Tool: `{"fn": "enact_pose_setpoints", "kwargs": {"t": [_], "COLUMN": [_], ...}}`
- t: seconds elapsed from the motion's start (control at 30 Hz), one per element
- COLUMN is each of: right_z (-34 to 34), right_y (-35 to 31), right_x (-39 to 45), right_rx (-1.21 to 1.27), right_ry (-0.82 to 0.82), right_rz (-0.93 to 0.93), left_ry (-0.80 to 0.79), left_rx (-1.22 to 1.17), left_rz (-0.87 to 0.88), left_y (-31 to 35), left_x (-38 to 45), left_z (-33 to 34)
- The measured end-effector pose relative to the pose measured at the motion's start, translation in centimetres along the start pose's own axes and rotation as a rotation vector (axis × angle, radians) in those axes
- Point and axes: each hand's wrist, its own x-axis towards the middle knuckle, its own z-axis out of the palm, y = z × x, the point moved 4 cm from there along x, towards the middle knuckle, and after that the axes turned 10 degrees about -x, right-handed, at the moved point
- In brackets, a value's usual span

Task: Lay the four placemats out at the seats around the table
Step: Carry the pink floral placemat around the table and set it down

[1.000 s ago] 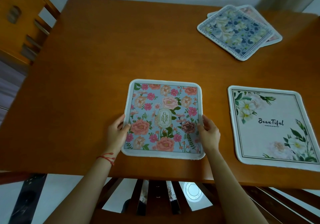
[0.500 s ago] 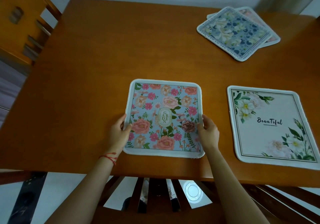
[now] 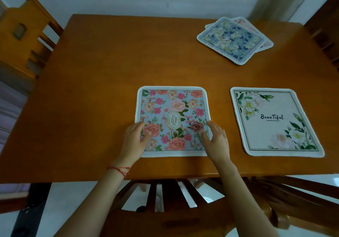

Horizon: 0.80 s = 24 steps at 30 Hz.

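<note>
Where the picture begins, at its bottom edge, the slatted back of a wooden chair [image 3: 170, 196] is seen from above, pushed in at the near side of a wooden table [image 3: 95, 93]. Two bare forearms are stretched over that chair toward the table. A thin red string bracelet [image 3: 119, 170] is worn on the left wrist.

Just past the near table edge, a blue placemat printed with pink and peach flowers [image 3: 172, 108] is laid flat and square to the edge. The left hand [image 3: 134, 141] is placed over the mat's near left part and the right hand [image 3: 218, 141] over its near right edge. On both hands the fingers are loosely spread and only gently bent, with nothing gripped; whether the fingertips actually touch the mat cannot be told.

To the right of this mat, well apart from it, a white placemat with green leaves and the word "BeauTiful" [image 3: 275, 123] is laid flat near the same table edge.

Farther back, near the far right corner, two more mats are stacked askew: a blue-and-cream floral placemat [image 3: 230, 39] is set on top of a pinkish placemat [image 3: 266, 43], of which only edges are shown.

At the far left, a second wooden chair [image 3: 25, 35] is stood beside the table.
</note>
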Motion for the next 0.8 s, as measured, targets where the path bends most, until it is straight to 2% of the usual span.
{"fn": "enact_pose_setpoints", "kwargs": {"t": [0.17,0.6,0.7,0.8], "right_z": [-1.0,-4.0,-4.7,-5.2], "right_y": [-0.6,0.9,1.8,2.5], "right_x": [-3.3,-10.2,-12.7,-15.0], "right_rx": [-0.067,-0.167,-0.149,-0.119], "right_ry": [0.045,0.121,0.142,0.160], "right_rz": [-0.064,-0.206,-0.251,-0.276], "left_ry": [-0.002,0.024,0.063,0.076], "left_rx": [0.144,0.295,0.300,0.330], "left_rz": [0.117,0.178,0.229,0.210], "left_y": [1.4,3.8,4.9,5.4], "left_x": [-2.4,-10.9,-13.8,-16.2], "left_z": [-0.6,0.0,0.5,1.0]}}
